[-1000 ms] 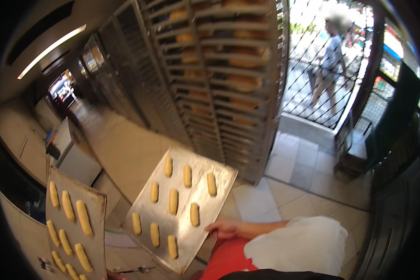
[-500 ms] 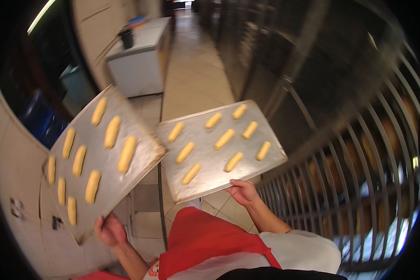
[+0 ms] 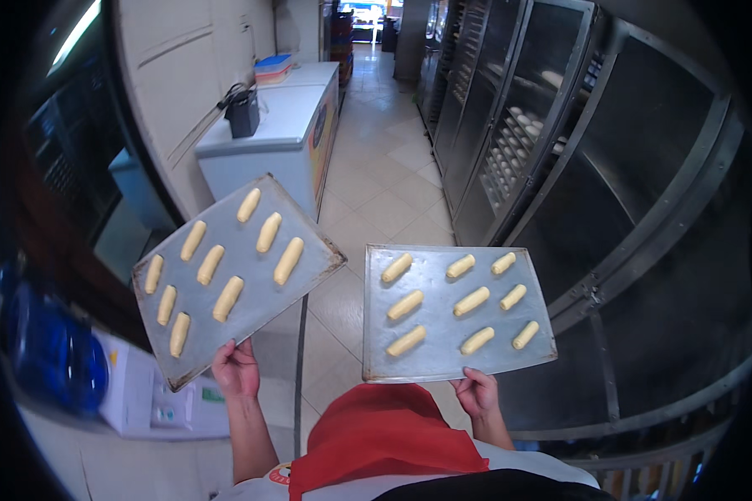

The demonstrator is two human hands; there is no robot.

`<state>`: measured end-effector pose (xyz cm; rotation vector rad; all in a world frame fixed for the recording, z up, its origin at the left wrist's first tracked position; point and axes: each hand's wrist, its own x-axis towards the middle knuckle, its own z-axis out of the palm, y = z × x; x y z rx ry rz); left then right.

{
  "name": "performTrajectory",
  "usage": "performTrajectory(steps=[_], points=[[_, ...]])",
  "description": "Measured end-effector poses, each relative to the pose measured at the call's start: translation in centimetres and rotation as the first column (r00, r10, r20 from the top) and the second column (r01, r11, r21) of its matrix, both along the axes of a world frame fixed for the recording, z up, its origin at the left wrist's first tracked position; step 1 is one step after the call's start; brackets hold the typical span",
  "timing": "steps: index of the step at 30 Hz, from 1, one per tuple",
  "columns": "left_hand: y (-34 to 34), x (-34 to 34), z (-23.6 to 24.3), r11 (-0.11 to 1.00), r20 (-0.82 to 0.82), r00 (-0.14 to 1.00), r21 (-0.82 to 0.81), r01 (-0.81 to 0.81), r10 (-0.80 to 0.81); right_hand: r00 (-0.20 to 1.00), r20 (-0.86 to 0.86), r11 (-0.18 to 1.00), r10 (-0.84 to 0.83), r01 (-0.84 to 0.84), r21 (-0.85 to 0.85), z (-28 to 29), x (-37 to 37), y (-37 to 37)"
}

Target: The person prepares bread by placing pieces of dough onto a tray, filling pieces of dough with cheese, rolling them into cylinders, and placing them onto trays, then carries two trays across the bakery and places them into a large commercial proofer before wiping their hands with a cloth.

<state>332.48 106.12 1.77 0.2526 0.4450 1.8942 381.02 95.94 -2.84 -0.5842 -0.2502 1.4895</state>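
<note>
On the left, a metal baking tray (image 3: 244, 321) is held tilted by my left hand (image 3: 236, 368), which grips its near edge. Several yellow dough rolls (image 3: 228, 298) lie spaced out on it. My right hand (image 3: 476, 392) is closed on the near edge of a second baking tray (image 3: 439, 356), with the thumb on top and the fingers underneath, partly hidden. That tray also bears several dough rolls (image 3: 471, 301) in rows. A small gap lies between the two trays.
A tiled aisle (image 3: 368, 179) runs ahead. Left of it stand a white chest freezer (image 3: 255, 171) with a black box (image 3: 243, 112) on top, and a water dispenser (image 3: 167, 405) with a blue bottle (image 3: 54, 351). Tall metal cabinets (image 3: 493, 159) with dough trays line the right.
My view has moved along the aisle, past the barred rack on the right. Both trays sit further right and the right one lower in view; both hands keep hold.
</note>
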Motion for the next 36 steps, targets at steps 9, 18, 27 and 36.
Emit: performTrajectory(steps=[9, 18, 27, 36], points=[[3.1, -4.7, -5.4, 0.990, 0.117, 0.987, -0.074, 0.117, -0.108, 0.992, 0.041, 0.992, -0.123, 0.124, -0.012, 3.0, -4.9, -1.1], [3.8, -8.3, -12.1, 0.936, 0.157, 0.923, 0.076, 0.344, -0.352, 0.980, 0.024, 0.964, -0.199, 0.191, 0.183, 5.1, -10.1, -3.4], [13.0, -14.5, -20.0, 0.944, 0.183, 0.932, -0.056, 0.326, -0.311, 0.939, 0.062, 0.936, -0.339, 0.330, 0.125, 6.2, -18.8, -7.4], [35.6, -24.4, -23.2, 0.993, 0.230, 0.968, -0.048, 0.111, -0.098, 0.872, 0.141, 0.880, -0.469, 0.448, 0.158, 9.3, -19.0, 4.5]])
